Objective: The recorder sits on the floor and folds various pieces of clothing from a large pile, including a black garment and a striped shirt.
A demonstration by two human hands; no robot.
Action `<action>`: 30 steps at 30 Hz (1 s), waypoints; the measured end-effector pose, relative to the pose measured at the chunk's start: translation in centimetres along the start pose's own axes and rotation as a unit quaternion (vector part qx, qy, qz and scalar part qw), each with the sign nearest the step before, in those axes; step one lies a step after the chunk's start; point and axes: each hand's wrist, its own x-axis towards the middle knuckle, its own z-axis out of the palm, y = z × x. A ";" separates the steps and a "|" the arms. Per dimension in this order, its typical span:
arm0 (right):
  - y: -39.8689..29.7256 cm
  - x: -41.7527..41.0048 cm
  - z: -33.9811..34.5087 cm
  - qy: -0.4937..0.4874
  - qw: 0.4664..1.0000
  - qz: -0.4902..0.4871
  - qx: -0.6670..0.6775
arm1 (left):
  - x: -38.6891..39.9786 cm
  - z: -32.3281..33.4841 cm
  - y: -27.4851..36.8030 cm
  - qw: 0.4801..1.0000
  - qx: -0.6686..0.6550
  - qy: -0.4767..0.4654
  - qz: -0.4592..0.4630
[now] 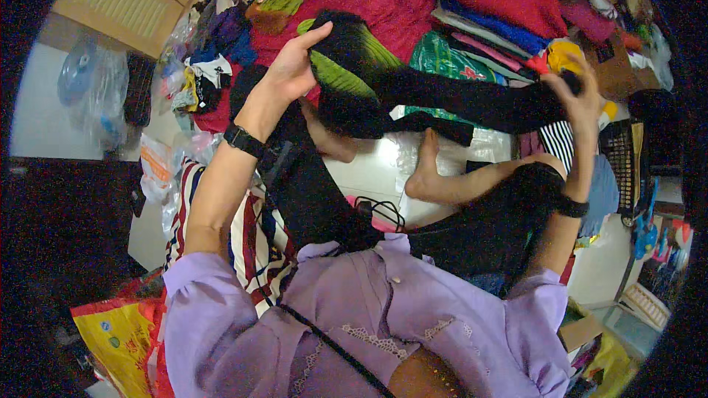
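Note:
A black garment with lime-green ribbed areas (pixel 354 74) hangs in the air before me. My left hand (pixel 293 63) grips its left end, thumb lying along the top. Two long, narrow black parts, sleeves or legs, stretch from it to the right; the lower one ends above the floor. At the far end of the upper part is my right hand (pixel 578 88), blurred, with thumb and fingers curved apart around dark cloth. Whether those fingers hold the cloth is unclear. Just behind them shows a yellow item (pixel 564 55).
Beyond the garment lie red cloth (pixel 381 5), a folded clothes stack (pixel 498 16) and a green plastic package (pixel 442 58). Mixed clothes (pixel 221 38) pile up at left. A striped cloth (pixel 249 226) lies beside my leg. A black cable (pixel 381 210) rests between my legs.

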 end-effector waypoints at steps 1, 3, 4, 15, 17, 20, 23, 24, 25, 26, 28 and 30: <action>-1.8 0.0 2.1 -0.142 0.981 0.095 0.089 | 0.3 0.9 -0.2 1.000 -0.009 -0.024 -0.010; -3.5 -1.4 8.1 -0.147 0.986 -0.082 0.015 | 1.0 2.7 -0.9 0.997 -0.030 -0.065 -0.032; -6.2 -1.9 10.3 -0.230 0.972 -0.047 -0.023 | 0.8 3.3 -1.0 0.996 -0.037 -0.075 -0.036; -1.1 2.9 9.7 -0.241 0.845 0.213 0.427 | -2.6 0.2 5.8 0.936 0.350 -0.013 0.015; -2.3 3.6 6.3 -0.147 0.785 0.349 0.491 | -1.8 -2.4 6.7 0.930 0.366 0.014 0.009; -4.8 4.2 2.5 -0.132 0.780 0.354 0.498 | 0.4 -5.1 8.5 0.888 0.453 0.074 0.030; -4.3 5.6 1.1 -0.123 0.789 0.308 0.517 | 3.8 -5.6 10.2 0.828 0.539 0.111 0.108; -4.7 5.7 0.7 -0.141 0.775 0.296 0.540 | 4.7 -5.2 10.7 0.805 0.563 0.125 0.138; -5.3 5.8 0.2 -0.159 0.760 0.282 0.563 | 5.2 -4.9 11.2 0.761 0.611 0.136 0.172; -6.1 5.4 0.1 -0.180 0.737 0.281 0.588 | 5.8 -5.1 11.5 0.724 0.642 0.149 0.201; -7.5 4.6 0.5 -0.228 0.671 0.286 0.645 | 6.1 -5.8 13.2 0.634 0.705 0.187 0.255; -6.9 4.7 0.8 -0.218 0.661 0.295 0.655 | 6.0 -4.4 12.6 0.484 0.752 0.201 0.401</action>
